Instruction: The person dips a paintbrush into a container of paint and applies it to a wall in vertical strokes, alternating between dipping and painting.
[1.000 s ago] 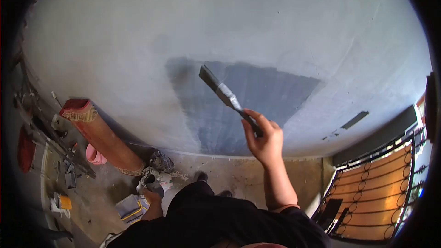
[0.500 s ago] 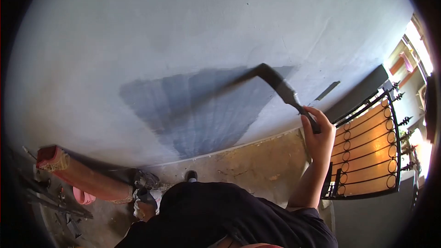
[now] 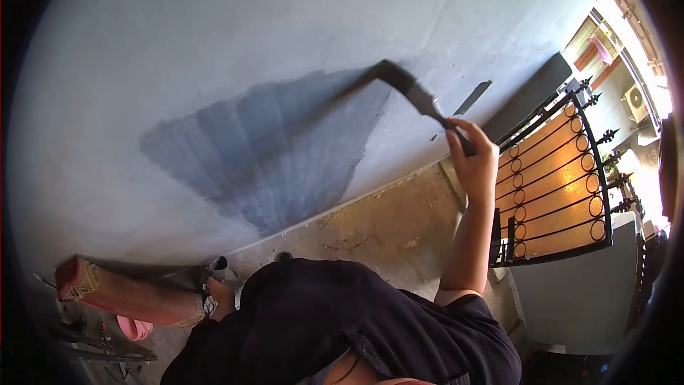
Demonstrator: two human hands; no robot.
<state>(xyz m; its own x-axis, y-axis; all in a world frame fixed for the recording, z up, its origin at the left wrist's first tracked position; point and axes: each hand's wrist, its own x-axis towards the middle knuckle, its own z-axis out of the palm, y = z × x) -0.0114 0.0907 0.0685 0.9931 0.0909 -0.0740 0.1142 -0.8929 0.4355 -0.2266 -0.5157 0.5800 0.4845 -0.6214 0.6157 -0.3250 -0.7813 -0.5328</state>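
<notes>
My right hand grips the handle of a wide dark paintbrush between thumb and fingers. The brush's tip touches the pale wall at the upper right of a fan-shaped darker blue-grey patch, and its long shadow slants down to the left across it. Low at the left, my left hand is partly hidden by the dark shirt; its fingers are wrapped round a small dark container.
Beside my left hand lies a rolled red rug, with a pink object below it. A black metal gate with orange panels stands at the right. Concrete floor runs along the wall's base.
The view has shifted and tilted. My right hand and the brush appear farther up and left, still at the patch's upper right. The container by my left hand shows more clearly.
</notes>
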